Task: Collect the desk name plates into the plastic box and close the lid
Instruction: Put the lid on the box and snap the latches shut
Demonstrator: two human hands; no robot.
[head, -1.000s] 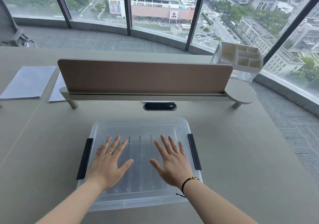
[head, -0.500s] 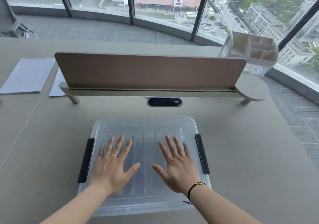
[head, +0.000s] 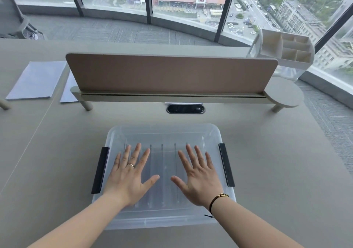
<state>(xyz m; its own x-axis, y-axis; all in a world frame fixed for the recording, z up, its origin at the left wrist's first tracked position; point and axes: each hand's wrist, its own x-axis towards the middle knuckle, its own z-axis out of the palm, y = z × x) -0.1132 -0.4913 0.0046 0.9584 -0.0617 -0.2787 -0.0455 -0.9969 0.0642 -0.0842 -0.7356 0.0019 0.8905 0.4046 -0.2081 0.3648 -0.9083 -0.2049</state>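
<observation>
I press my left hand [head: 131, 177] and right hand [head: 198, 179], fingers spread flat, on the lid [head: 164, 135]; the black latches [head: 100, 169] beside it may stay unclipped, I judge.

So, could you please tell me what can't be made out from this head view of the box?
- Name plates inside the plastic box: blurred by the translucent lid, partly covered by the left hand and right hand.
- Black side latches: whether clipped, too small.
- Desk beyond the divider screen: hidden.
</observation>
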